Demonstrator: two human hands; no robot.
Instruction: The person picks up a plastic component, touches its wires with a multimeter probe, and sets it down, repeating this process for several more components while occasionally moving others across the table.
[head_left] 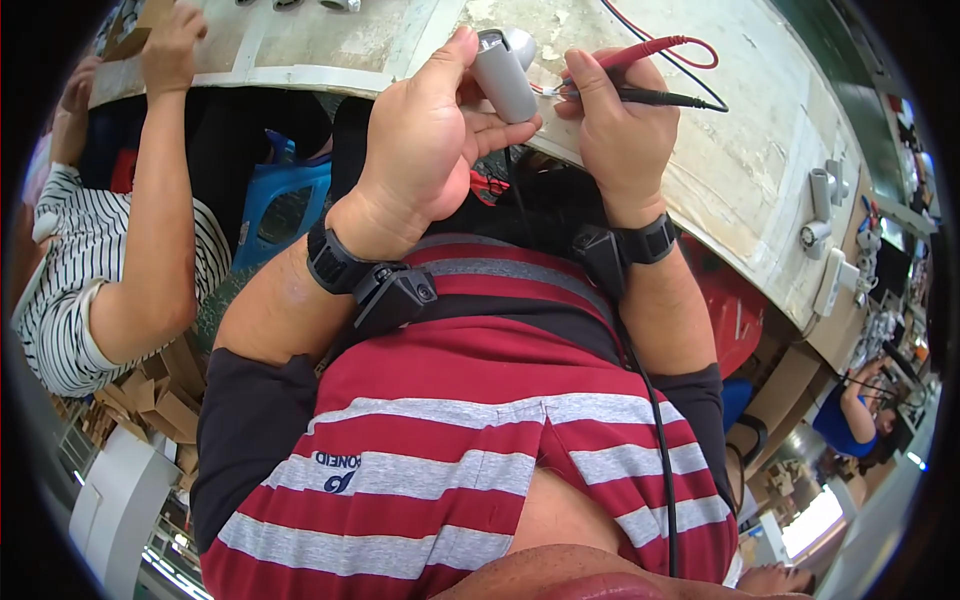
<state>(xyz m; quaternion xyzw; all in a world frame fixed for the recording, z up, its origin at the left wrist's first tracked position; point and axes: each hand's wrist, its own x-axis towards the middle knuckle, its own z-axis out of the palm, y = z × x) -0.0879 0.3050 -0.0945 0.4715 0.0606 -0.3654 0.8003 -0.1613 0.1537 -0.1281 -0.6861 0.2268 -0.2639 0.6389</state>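
Grey plastic, smooth and rounded, makes up the small cylindrical device (503, 72) at the centre of the work; it has a pale domed end and short bare wires poking out of its side. The left hand (425, 140) has it clasped, thumb up along one side and fingers curled beneath, holding it just above the edge of the worn white workbench (740, 150). The right hand (622, 120) is closed around two test probes, a red probe (640, 50) and a black probe (660, 97), their tips touching the wires. Judging by that, checking is under way and not finished. More grey devices (818, 205) lie further along the bench. To the left, a co-worker's arm (160, 200) in a striped sleeve reaches up to the bench.
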